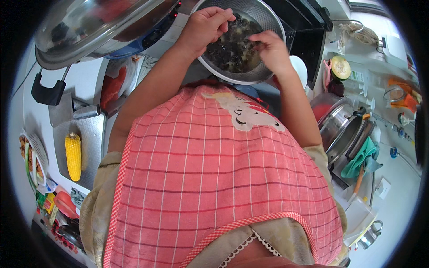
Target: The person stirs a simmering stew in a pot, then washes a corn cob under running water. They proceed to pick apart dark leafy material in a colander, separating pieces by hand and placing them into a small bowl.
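A round metal basin [267, 16] with a textured wall stands before me at the top of the view. Dark, wet, crumpled pieces [231, 55], which look like wood ear fungus, lie in it with some liquid. My left hand [209, 28] is over the basin's left side, thumb and forefinger pinched together; whether something small is between them cannot be made out. Over the right side is my right hand [272, 50], blurred, its fingers bent toward the dark pieces. What its fingertips touch is unclear.
At left, a cleaver [62, 109] and an ear of corn [73, 156] lie on a metal board [95, 144]. A large lidded pan [100, 30] stands upper left. A white bowl [299, 68] is beside the basin. Pots [338, 124] and a green cloth [360, 157] are at right.
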A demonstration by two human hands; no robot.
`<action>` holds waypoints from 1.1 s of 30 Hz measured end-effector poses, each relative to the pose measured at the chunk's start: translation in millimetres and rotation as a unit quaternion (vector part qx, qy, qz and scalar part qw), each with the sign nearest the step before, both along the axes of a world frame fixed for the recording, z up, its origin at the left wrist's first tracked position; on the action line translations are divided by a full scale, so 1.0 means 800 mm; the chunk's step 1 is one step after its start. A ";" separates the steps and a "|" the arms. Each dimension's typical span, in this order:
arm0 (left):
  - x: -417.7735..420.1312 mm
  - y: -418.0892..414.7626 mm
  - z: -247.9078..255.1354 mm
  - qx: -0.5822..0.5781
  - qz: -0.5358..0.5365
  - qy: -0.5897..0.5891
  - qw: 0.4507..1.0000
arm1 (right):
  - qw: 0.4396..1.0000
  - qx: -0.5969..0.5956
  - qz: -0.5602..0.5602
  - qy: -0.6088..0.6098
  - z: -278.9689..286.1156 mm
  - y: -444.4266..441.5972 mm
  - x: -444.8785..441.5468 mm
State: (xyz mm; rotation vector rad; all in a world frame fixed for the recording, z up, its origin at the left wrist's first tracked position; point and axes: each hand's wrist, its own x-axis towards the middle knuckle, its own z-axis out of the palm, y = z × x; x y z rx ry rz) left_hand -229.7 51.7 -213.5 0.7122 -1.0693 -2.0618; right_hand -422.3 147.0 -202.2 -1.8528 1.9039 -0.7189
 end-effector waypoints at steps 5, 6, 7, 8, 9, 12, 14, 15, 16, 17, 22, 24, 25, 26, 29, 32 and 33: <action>0.002 -0.001 -0.004 -0.003 -0.003 -0.007 1.000 | 0.994 -0.062 -0.026 0.089 0.012 0.006 0.010; -0.001 -0.002 -0.006 -0.010 -0.002 0.002 1.000 | 0.986 -0.132 -0.033 0.099 0.022 0.005 0.015; -0.003 -0.002 -0.007 -0.017 -0.001 0.011 1.000 | 0.983 -0.151 -0.038 0.095 0.029 0.006 0.019; -0.002 -0.002 -0.007 -0.015 0.001 0.001 1.000 | 0.980 -0.171 -0.042 0.092 0.035 0.006 0.023; -0.003 -0.002 -0.005 -0.013 0.000 -0.007 1.000 | 0.976 -0.190 -0.049 0.090 0.040 0.008 0.025; -0.003 -0.003 -0.006 -0.007 0.001 -0.011 1.000 | 0.990 -0.065 0.015 0.123 0.012 0.007 0.012; -0.002 -0.008 -0.003 -0.007 -0.002 -0.005 1.000 | 0.989 -0.078 -0.014 0.127 0.008 0.014 -0.001; -0.002 -0.008 -0.001 -0.005 -0.004 -0.001 1.000 | 0.986 -0.102 -0.050 0.123 0.019 0.021 -0.001; 0.000 -0.004 -0.001 -0.001 -0.010 0.002 1.000 | 0.979 -0.142 -0.076 0.125 0.031 0.027 -0.009; 0.001 -0.001 -0.004 0.002 -0.009 0.004 1.000 | 0.977 -0.159 -0.115 0.088 0.032 0.037 -0.023; 0.003 -0.004 -0.003 0.028 -0.017 0.013 0.999 | 0.974 0.028 -0.151 0.164 0.052 0.096 -0.080; 0.002 -0.005 -0.003 0.020 -0.018 0.024 0.999 | 0.982 0.021 -0.133 0.136 0.051 0.103 -0.079; 0.000 -0.005 -0.004 0.013 -0.019 0.029 0.999 | 0.987 0.003 -0.125 0.106 0.054 0.095 -0.067; 0.000 -0.006 -0.004 0.012 -0.017 0.028 0.999 | 0.990 -0.014 -0.117 0.075 0.055 0.080 -0.047; 0.000 -0.005 -0.007 0.015 -0.009 0.028 0.999 | 0.999 0.027 -0.034 -0.019 0.045 0.033 0.019; -0.002 -0.007 -0.007 0.028 -0.005 0.028 0.999 | 0.995 0.055 0.059 0.054 -0.009 -0.014 0.063; -0.003 -0.008 -0.007 0.032 -0.006 0.030 0.999 | 0.990 0.042 0.072 0.111 -0.030 -0.023 0.069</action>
